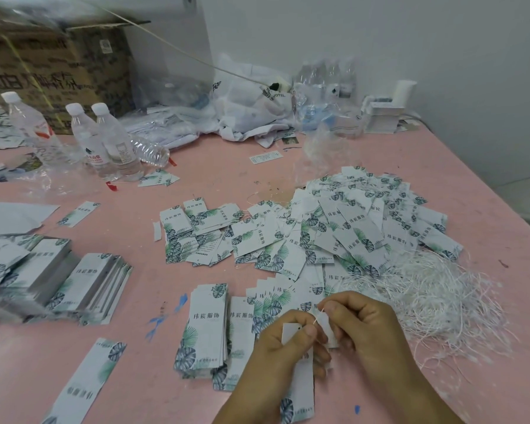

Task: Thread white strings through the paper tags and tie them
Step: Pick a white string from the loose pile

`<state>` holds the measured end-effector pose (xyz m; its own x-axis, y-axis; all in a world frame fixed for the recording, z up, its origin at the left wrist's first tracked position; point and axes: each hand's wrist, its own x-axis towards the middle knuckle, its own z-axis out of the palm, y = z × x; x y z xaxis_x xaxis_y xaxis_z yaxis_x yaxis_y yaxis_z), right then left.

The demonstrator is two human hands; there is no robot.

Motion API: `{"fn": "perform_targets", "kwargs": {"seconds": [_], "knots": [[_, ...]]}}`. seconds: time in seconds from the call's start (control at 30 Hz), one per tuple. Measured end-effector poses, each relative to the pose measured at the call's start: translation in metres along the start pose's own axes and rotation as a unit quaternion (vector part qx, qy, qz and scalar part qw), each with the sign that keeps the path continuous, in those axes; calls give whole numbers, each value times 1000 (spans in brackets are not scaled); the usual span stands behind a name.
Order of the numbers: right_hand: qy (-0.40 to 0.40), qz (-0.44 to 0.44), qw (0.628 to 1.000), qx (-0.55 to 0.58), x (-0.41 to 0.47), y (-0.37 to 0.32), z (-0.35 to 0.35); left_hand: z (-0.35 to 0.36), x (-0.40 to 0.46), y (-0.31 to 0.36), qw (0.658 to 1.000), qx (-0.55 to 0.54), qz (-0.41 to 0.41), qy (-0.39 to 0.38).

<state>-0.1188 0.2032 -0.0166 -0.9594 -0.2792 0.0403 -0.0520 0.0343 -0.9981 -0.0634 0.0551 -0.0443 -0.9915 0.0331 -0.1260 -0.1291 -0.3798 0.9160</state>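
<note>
My left hand grips a white paper tag with a leaf print, its punched hole showing near the thumb. My right hand pinches a white string right above that hole, fingers closed on it. A tangled heap of white strings lies just right of my hands. Neat stacks of tags sit to the left of my hands. A big loose pile of tags spreads behind them.
The pink table carries more tag stacks at the left, water bottles, a cardboard box and plastic bags at the back. A single tag lies at the front left. The table edge runs down the right.
</note>
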Motion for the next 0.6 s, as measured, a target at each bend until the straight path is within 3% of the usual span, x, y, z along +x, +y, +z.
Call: {"fn": "perform_targets", "kwargs": {"seconds": [0.07,0.17,0.33,0.5,0.6], "knots": [[30,11,999,12,3,1,-3,-2,0,-1,1000,7,-10,-14],[92,55,987,121,11,4,-12,-2,1,0,999,3,-19,-29],[145,97,924,339,23,8,-28,-4,2,2,999,-35,-24,-27],[89,154,850,495,24,2,-27,-3,3,1,998,-53,-24,-8],[38,162,857,487,20,2,-20,-3,3,2,999,-50,-13,-5]]}}
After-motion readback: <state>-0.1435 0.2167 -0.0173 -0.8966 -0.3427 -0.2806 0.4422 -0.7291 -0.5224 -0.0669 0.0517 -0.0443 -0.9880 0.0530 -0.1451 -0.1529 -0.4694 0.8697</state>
